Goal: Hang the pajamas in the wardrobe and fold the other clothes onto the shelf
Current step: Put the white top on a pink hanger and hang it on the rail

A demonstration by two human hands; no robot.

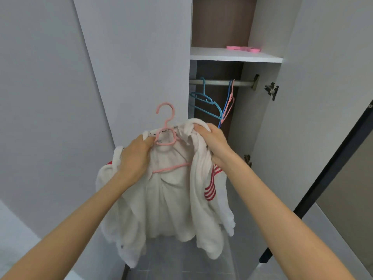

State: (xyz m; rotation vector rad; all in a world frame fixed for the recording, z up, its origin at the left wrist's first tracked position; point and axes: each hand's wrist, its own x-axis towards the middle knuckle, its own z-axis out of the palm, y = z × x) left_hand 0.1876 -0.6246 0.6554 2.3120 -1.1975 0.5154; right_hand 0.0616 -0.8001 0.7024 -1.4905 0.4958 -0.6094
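Pajamas first: the white fleece pajama top, red-striped at the sleeves, hung in front of you on a pink hanger, held up in the air just short of the open wardrobe. Your left hand was closed on the fabric at the collar's left side, with its fingertips against the hanger's neck. Your right hand gripped a bunched fold of the right shoulder, apparently settling it over the hanger's arm.

By my reading, you were partway through the hanging step. The top sat crookedly on the hanger, and the hook was not yet on the rail. No folded clothes showed on the shelf above the rail, only a flat pink item I could not identify, so the folding seemed undone.

On the rail hung a bare blue hanger toward the left and a thin pink-and-blue pair toward the right, with room between them. Pale grey doors stood open on either side, and grey floor tiles showed below the garment.
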